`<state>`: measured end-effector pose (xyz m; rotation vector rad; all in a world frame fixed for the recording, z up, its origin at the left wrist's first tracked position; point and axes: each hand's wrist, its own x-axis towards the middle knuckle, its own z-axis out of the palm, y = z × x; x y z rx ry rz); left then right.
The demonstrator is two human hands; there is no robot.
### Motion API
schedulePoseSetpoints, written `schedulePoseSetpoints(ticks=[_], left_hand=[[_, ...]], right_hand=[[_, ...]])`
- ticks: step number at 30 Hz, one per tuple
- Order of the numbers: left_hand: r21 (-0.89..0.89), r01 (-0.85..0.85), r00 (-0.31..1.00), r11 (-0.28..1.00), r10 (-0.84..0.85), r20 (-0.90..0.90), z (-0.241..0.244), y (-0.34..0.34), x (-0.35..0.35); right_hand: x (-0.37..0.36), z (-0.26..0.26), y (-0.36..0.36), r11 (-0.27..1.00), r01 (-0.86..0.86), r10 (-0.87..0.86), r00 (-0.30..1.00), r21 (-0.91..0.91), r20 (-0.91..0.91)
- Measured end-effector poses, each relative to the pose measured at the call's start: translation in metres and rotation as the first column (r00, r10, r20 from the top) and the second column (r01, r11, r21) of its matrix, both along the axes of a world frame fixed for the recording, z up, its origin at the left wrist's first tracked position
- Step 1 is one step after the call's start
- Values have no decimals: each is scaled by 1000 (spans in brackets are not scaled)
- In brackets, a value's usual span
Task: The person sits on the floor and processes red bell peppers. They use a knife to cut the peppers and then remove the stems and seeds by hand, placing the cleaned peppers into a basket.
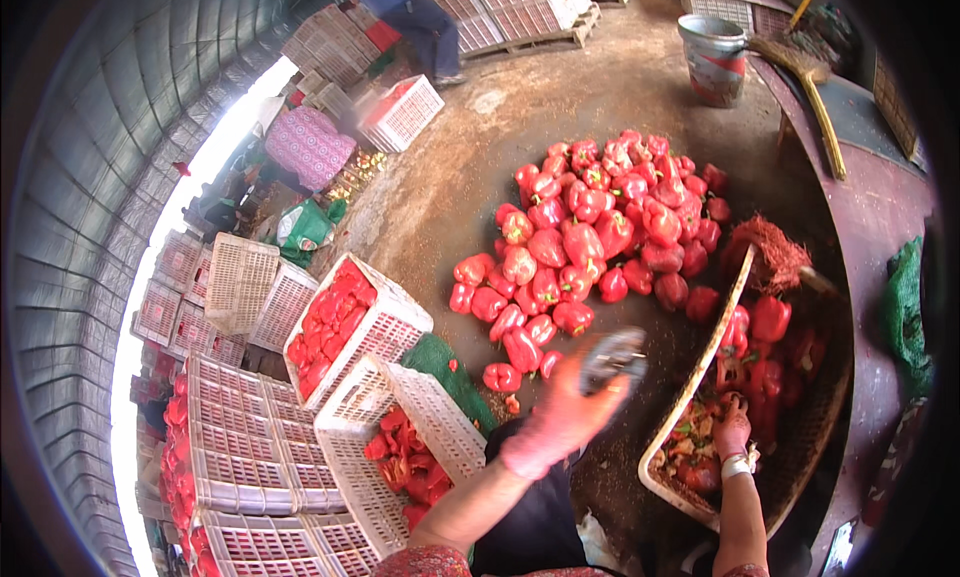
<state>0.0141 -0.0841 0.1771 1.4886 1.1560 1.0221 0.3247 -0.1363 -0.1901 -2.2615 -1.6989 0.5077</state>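
My left hand (574,416), stained reddish, is raised in front of the pepper pile, its fingers around a blurred, round grey metal object (613,358). At the right, my right hand (733,429), with a white wrap at the wrist, reaches down into a deep, worn pale-rimmed basket (654,457). Its fingers are curled beside whole red bell peppers (770,318) and a heap of pepper cores and scraps (684,440); whether it grips one is hidden. Ahead, a large pile of red bell peppers (581,243) lies on the floor. Red pepper pieces (409,461) lie in a tilted white plastic crate (360,457).
Another white crate (390,326) of red pieces stands at the left, above stacked crates (240,434). Green mesh (448,371) lies beside them. A bucket (714,59) and a broom (821,119) are at the upper right. A person (424,29) stands at the back near pallets of crates.
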Motion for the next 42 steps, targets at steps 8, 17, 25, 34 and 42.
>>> schedulePoseSetpoints(ticks=[8, 17, 25, 34, 42], left_hand=[[-245, 119, 975, 962, -67, 211, -59, 31, 70], [-449, 198, 829, 871, 95, 551, -70, 37, 86], [-471, 189, 835, 862, 111, 538, -63, 32, 81], [-480, 233, 885, 845, 21, 466, -72, 32, 97], [-498, 272, 892, 823, -22, 452, -67, 27, 99]], right_hand=[[23, -40, 52, 996, 37, -25, 990, -82, 142], [41, -7, 27, 996, 12, -14, 1000, 84, 27], [70, 9, -48, 772, 636, -596, 730, 12, -334], [41, -51, -47, 812, 497, -557, 816, -307, -153], [31, 15, -9, 966, 140, -170, 978, -218, -124]])
